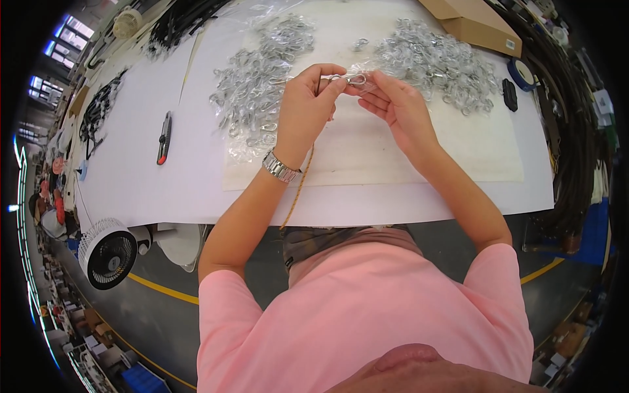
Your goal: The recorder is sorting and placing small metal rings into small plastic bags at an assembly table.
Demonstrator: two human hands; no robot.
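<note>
Over the middle of the table, my left hand (309,101), with a metal watch on its wrist, is closed, thumb and forefinger pinching a shiny metal snap hook (356,79). My right hand (403,108) meets it from the right, its thumb and forefinger pinching a clear plastic bag (375,84) by the hook. The other right fingers are loosely bent. A thin yellow-brown cord (299,190) hangs below my left hand over the table's front edge; where its upper end goes is hidden. Beyond my hands lie a left heap (255,82) and a right heap (436,62) of bagged metal hooks.
A utility knife (164,137) and bundled black straps (101,111) lie to the left. At the right are a cardboard box (478,26), a blue tape roll (521,74) and a small black object (509,95). A fan (111,259) stands by the table's near left corner.
</note>
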